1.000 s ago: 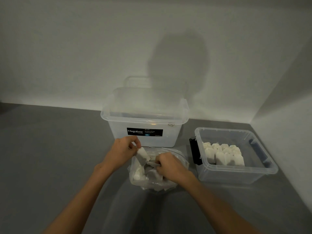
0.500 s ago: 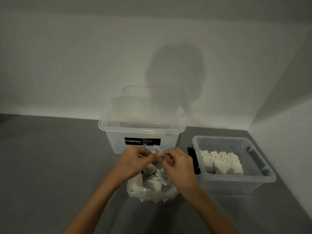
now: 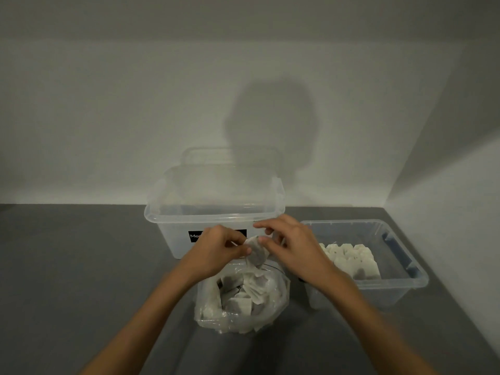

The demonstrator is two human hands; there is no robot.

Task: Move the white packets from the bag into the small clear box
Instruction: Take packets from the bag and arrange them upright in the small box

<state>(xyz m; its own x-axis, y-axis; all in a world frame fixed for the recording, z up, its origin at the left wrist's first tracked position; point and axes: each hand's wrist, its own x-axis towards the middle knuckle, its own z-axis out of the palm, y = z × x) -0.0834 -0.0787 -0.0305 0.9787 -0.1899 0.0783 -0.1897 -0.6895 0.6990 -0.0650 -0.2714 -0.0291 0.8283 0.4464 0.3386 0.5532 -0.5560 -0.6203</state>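
Raised above the crumpled clear plastic bag [image 3: 209, 301], a white paper packet [image 3: 256, 253] hangs pinched by left hand [image 3: 216, 251] and right hand [image 3: 296, 247]; next, probably carry it to the small clear plastic box [image 3: 397, 285] at frame right.

A second ago the left hand [image 3: 216, 250] and right hand [image 3: 295, 247] were down in the bag [image 3: 240, 299]; now they've risen, pinching one white packet [image 3: 257, 253] above it.

A left hand [image 3: 216, 251] and right hand [image 3: 296, 247] pinch a white packet [image 3: 256, 254] between their fingers [image 3: 266, 240], just above the open bag [image 3: 208, 301] on the grey tabletop [image 3: 67, 266]. Right of the fingers stands the small clear box [image 3: 384, 293], rows of packets [image 3: 351, 259] inside; beyond the fingers, a lidded clear tub [image 3: 213, 212].
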